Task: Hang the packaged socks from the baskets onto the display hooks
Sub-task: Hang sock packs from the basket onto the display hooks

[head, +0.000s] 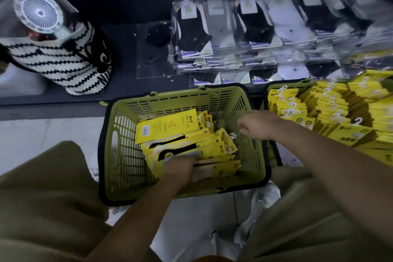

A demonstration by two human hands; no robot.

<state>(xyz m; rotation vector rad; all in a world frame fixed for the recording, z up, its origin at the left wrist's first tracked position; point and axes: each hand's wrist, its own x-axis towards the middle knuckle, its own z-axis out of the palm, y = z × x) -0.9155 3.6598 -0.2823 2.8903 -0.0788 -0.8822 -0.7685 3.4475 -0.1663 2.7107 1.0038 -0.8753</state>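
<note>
Noted left hand (pixel 180 168) nearest, low inside green basket (pixel 119 155), gripping a bundle of yellow sock packs (pixel 212 149). Noted right hand (pixel 258 126) further out, above that basket's right rim, fingers loosely curled, holding nothing. Recorded second basket (pixel 285 85) right of right hand, packed with matching yellow packs. Beyond both hands, logged clear-wrapped socks (pixel 255 25) stacked on dark shelf (pixel 123 59); far left of left hand, striped bag (pixel 59 59) and small fan (pixel 39 13).

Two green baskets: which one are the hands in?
The half-empty basket in the middle: left hand grips its yellow sock packs, right hand hovers over it. The right-side basket is packed full, untouched.
</note>
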